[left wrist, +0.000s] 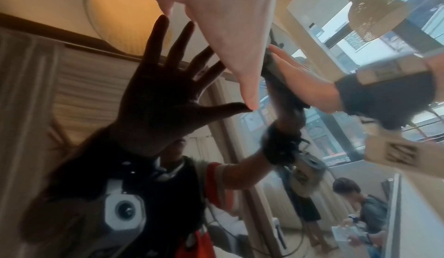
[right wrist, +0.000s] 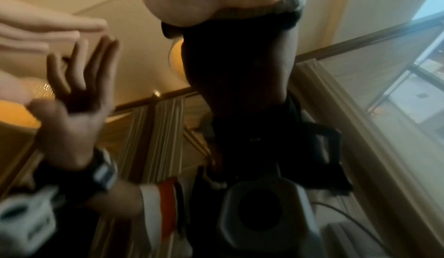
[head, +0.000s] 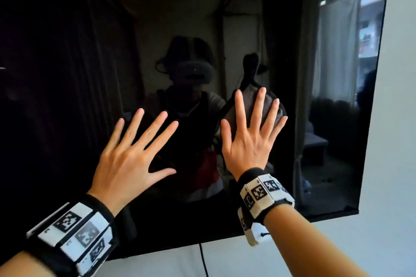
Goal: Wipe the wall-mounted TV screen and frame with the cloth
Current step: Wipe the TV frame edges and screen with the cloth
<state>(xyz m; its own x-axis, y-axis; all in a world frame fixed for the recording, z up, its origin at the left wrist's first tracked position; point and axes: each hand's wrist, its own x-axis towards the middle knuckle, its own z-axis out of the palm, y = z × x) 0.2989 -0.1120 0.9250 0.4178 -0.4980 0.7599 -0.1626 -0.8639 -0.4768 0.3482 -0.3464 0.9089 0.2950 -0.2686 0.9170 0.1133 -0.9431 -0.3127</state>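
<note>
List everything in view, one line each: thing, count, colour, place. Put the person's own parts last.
TV screen: one, black and glossy, on the wall, filling most of the head view.
TV frame: one, thin black edge, along the screen's bottom and right side.
Wall: one, pale, right of and below the TV.
Cable: one, black, hanging below the TV's bottom edge.
Cloth: one, grey, flat on the screen under the right hand.
Wrist bands: two, black with white marker tiles, one per wrist.
Left hand: one, fingers spread, bare, at the screen.
Right hand: one, fingers spread, pressing the cloth to the screen.
</note>
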